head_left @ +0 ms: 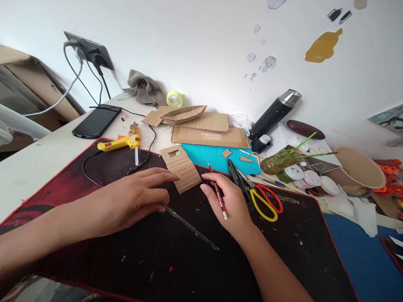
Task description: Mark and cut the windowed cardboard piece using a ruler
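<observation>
My left hand (138, 199) reaches in from the left. Its thumb and lower fingers pinch the end of a narrow clear plastic strip (192, 228), which slants down over the dark mat. The extended index finger touches or hovers at the lower left edge of a cut cardboard piece (182, 170) with a small rectangular window. On the piece's right, my right hand (228, 199) is curled, with a dark red pencil (218, 191) tucked in it, white-tipped end toward me. The right thumb and index fingertips are close to the cardboard's corner; whether they touch it I cannot tell.
A yellow glue gun (121, 142) and a phone (97, 121) lie left. Behind are a boat-shaped cardboard piece (185, 114) and a "PRESSURE COOKER" cardboard strip (195, 136). On the right are scissors (264, 205), a cutter (237, 178), paint jars (308, 178) and a black flask (272, 113).
</observation>
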